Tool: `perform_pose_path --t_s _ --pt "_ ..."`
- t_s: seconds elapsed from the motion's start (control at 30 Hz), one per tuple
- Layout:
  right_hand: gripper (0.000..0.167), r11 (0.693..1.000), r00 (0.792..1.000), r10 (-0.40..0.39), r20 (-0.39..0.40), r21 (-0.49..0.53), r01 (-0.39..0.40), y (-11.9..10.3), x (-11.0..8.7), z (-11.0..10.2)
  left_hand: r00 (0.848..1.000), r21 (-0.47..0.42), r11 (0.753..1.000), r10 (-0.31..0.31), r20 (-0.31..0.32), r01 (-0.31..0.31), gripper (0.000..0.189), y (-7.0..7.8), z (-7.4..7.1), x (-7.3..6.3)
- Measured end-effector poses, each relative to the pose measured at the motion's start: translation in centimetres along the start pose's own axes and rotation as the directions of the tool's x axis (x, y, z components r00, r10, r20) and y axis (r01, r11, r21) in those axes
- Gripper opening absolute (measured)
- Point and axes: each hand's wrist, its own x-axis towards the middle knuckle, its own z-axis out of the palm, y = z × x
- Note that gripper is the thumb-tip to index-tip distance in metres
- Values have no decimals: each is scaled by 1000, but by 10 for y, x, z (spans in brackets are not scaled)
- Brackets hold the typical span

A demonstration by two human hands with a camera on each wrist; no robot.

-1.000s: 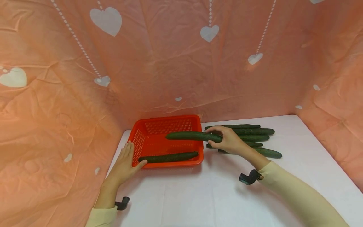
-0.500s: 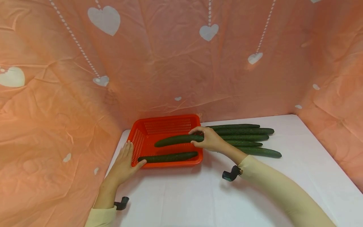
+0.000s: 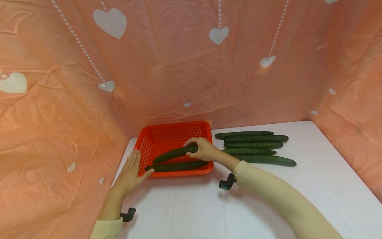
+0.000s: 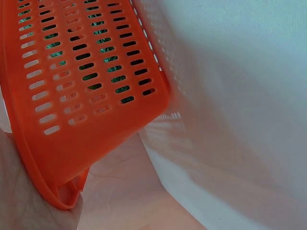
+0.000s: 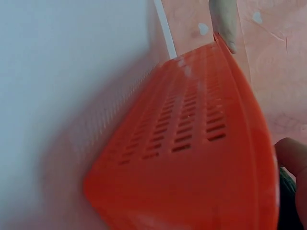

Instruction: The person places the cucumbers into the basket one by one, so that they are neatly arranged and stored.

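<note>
My right hand (image 3: 204, 150) pinches the near end of a dark green cucumber (image 3: 170, 154) between thumb and fingers, inside the red plastic basket (image 3: 185, 173). The far tip of that cucumber slants down to the left. Another cucumber (image 3: 176, 166) lies along the basket's front wall. At the front left corner, my left hand (image 3: 129, 174) rests against the rim with fingers extended and thumb over the edge. The left wrist view shows the palm (image 4: 33, 201) touching the rim. In the right wrist view, part of the held cucumber (image 5: 288, 201) appears beyond the basket wall.
Several cucumbers (image 3: 253, 145) lie side by side on the white table (image 3: 197, 205), right of the basket. Orange cloth (image 3: 167, 73) with white hearts hangs behind and on both sides. Slotted walls (image 4: 81, 62) form the basket's sides.
My right hand has carried the cucumber left and down, from above the basket's right rim into the basket. The left hand has stayed at the corner.
</note>
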Motion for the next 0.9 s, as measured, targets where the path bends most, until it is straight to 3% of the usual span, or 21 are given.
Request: perform_pose_path --t_s 0.2,0.57,0.9 --pt "32 1000 1000 19 9 20 -19 -3 7 10 1000 4 1000 5 -2 -5 113 2 -1 0" --pt "34 999 1000 15 23 -31 -14 -1 19 24 1000 -11 1000 0 6 0 116 1 2 1" --pt "33 999 999 32 1 5 -32 -3 9 10 1000 -8 1000 2 8 -2 114 1 0 0"
